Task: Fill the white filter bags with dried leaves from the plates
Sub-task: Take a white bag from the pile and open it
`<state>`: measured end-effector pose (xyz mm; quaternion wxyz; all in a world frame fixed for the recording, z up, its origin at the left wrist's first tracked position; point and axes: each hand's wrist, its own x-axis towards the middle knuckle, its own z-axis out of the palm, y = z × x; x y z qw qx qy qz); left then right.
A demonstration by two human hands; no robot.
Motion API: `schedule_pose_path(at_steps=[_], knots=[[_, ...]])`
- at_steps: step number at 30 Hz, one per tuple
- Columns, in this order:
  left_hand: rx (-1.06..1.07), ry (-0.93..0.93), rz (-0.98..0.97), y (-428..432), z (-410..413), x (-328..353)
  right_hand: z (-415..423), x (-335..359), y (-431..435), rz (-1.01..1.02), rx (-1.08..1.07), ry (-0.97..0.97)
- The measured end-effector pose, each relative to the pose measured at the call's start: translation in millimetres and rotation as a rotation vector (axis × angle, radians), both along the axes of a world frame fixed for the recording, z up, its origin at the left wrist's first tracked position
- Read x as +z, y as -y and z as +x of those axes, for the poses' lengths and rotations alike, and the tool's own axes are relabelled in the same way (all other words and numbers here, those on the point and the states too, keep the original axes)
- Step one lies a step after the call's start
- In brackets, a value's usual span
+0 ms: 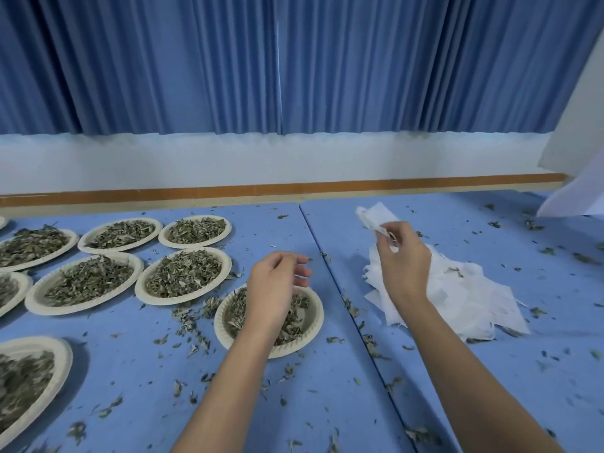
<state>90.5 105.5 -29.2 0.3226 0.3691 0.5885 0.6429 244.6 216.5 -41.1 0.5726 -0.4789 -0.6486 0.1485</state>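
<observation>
My right hand pinches a white filter bag and holds it up above a loose pile of white filter bags on the blue table. My left hand hovers over a paper plate of dried leaves near the table's middle. Its fingers are loosely curled, and I cannot tell whether they hold any leaves. Several more paper plates of dried leaves lie to the left.
Loose leaf bits are scattered over the blue table, and a seam runs between its two halves. A white sheet hangs in at the far right. Blue curtains and a white wall stand behind the table.
</observation>
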Motion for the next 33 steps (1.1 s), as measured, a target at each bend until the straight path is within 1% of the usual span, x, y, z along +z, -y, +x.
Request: schedule_pose_path(at_steps=[1, 3, 5, 6, 8, 12, 13, 16, 19, 24, 26, 29, 31, 33], knots=[[0.016, -0.005, 0.009, 1.2, -1.4, 0.0, -9.5, 7.8, 8.1, 0.004, 0.085, -0.139], [0.049, -0.024, 0.035, 4.6, -4.6, 0.9, -31.1, 24.8, 24.6, -0.057, 0.266, -0.357], [0.069, -0.068, 0.075, 10.9, -8.6, 3.8, -52.9, 37.9, 40.0, -0.172, 0.467, -0.483], [0.078, -0.092, 0.096, 14.7, -11.4, 5.6, -62.9, 42.0, 46.8, -0.234, 0.556, -0.505], [0.104, -0.118, 0.139, 23.1, -17.5, 9.5, -79.5, 44.5, 59.6, -0.318, 0.648, -0.458], [0.220, -0.313, 0.160, 35.7, -30.2, 8.4, -103.3, 32.2, 77.0, -0.388, 0.672, -0.307], [0.228, -0.321, 0.164, 36.8, -32.1, 7.4, -107.8, 29.5, 79.6, -0.405, 0.684, -0.288], [0.242, -0.207, 0.168, 39.6, -35.6, 8.5, -114.9, 24.7, 84.6, -0.382, 0.742, -0.236], [0.257, -0.084, 0.138, 40.7, -45.7, 9.5, -110.7, 21.4, 84.8, -0.294, 0.751, -0.113], [0.151, -0.020, 0.018, 42.3, -59.8, 5.0, -102.2, 17.2, 76.8, -0.232, 0.671, -0.011], [0.170, -0.016, 0.001, 43.0, -60.9, 3.7, -101.1, 16.5, 74.6, -0.184, 0.613, 0.029], [0.193, -0.034, -0.009, 42.6, -60.8, 2.1, -99.1, 13.9, 72.6, -0.180, 0.539, 0.074], [0.222, -0.097, -0.011, 42.5, -58.9, 0.2, -99.0, 12.5, 73.4, -0.220, 0.561, 0.073], [0.259, -0.150, 0.010, 42.6, -55.8, -0.6, -99.8, 12.3, 74.7, -0.288, 0.602, 0.029]])
